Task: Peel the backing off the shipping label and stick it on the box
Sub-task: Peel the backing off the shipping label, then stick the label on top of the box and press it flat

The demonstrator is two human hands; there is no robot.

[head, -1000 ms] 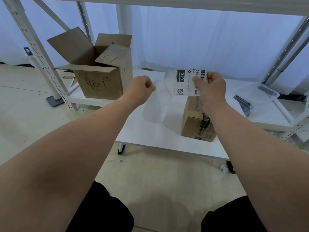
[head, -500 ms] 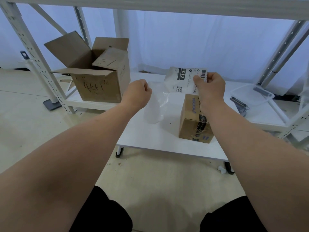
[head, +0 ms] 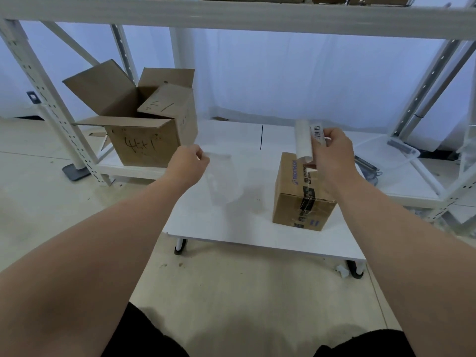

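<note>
While both my forearms reach out over the pale floor, my left hand (head: 186, 164) hangs above the near left part of the low white table (head: 231, 228), its fingers pinched shut on a corner of the clear backing film (head: 222, 181), which droops from them, blurred and see-through, toward the tabletop. My right hand (head: 332, 158) is a little farther out, above the small sealed box (head: 300, 199) that stands on the right half of the table, dark tape running across its top and down its near face. Thumb and fingers of that hand are clamped on the shipping label (head: 305, 143), held upright and curled edge-on to me, so only a strip of barcode shows beside my fingertips. Farther back on the left, an open cardboard box (head: 144, 140) with scrawled marker sits on the lowest shelf of the white rack (head: 46, 104). Off to the right, a clear plastic tray (head: 386, 155) rests on the same shelf.
</note>
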